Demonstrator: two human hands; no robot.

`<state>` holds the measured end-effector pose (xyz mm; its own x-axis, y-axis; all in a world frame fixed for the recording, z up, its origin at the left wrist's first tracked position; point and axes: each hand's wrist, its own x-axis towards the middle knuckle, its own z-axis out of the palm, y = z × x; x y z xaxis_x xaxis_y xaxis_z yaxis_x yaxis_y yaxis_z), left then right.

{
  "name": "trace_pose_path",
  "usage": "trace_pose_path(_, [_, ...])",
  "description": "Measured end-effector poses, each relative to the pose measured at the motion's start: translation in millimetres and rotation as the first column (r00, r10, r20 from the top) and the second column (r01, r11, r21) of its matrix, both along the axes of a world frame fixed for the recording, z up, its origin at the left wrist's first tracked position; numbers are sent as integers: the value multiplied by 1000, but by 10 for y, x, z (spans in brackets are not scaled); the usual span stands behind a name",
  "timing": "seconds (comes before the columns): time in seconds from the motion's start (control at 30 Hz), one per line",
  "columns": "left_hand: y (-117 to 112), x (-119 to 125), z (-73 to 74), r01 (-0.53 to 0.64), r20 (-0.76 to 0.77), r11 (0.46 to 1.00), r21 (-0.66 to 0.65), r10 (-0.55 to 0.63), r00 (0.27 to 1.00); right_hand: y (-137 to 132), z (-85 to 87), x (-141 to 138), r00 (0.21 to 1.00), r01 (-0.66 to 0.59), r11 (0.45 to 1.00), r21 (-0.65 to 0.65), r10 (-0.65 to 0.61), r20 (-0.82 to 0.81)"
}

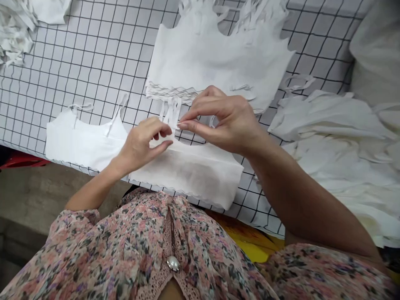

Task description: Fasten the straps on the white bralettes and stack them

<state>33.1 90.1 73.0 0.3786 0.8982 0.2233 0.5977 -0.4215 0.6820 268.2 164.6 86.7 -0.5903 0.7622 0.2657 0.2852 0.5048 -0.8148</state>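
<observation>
A white camisole top (187, 171) lies at the table's near edge, below both my hands, with a greyish shadow across its front. Thin white straps (172, 110) rise from its upper left. My right hand (225, 116) has thumb and forefinger pinched at the lower end of a strap, where a tiny pale bit shows between the tips. To the left, my left hand (146, 139) hovers over the top with fingers curled and the thumb apart, nothing visible between them. A second white camisole top (84, 135) lies flat beyond my left wrist, its two straps upward.
A stack of white tops (218, 62) with layered hems lies ahead. Loose white garments (343, 146) are heaped at right, and more white pieces (18, 29) lie at far left. The table wears a black-and-white grid cloth (103, 54). Something yellow (250, 241) shows below its edge.
</observation>
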Motion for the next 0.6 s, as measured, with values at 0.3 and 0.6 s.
trace_pose_path(0.3, [-466, 137, -499, -163, -243, 986, 37, 167, 956, -486, -390, 141, 997, 26, 999, -44, -23, 80])
trace_pose_path(0.6, [-513, 192, -549, -202, -118, 979, -24, 198, 973, -759, -503, 67, 991, 118, 990, 71, -122, 57])
